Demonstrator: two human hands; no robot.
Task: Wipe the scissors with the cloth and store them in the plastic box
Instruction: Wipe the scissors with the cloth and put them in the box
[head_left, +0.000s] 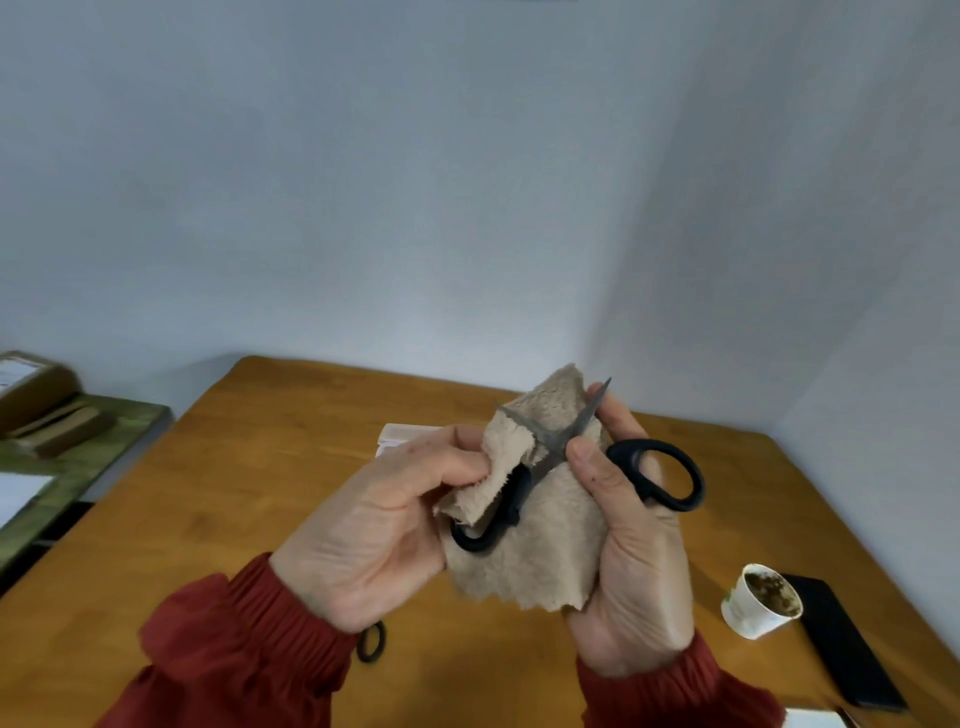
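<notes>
While I held everything up above the wooden table (270, 467), the side shelf (78, 457) at my far left carried a brown box (31, 384), cut off by the frame edge, with a white sheet (21, 493) lying lower down. My left hand (379, 525), in a red sleeve (239, 654), was closed around a fold of the beige cloth (540, 540), pinching it over one blade of the scissors (550, 452). Under that wrist a small black ring (371, 642) lay on the table, half hidden by my sleeve, and I could not tell what it was. Behind my left knuckles something pale and flat (405, 434) showed at the table's far side; my hand blocked most of it, so I could not say whether it was the plastic box. The scissors stood open in a V, tips up, with one black handle loop lying against the cloth and partly tucked under the fold. My right hand (628, 551) gripped the rest of the cloth in its palm, the thumb pressed near the pivot and the larger loop poking out past my fingers. Farther right a white paper cup (761, 603) with brown residue inside stood just beside a flat black object (841, 644). At the bottom right corner something white (815, 719) was cropped beyond recognition.
</notes>
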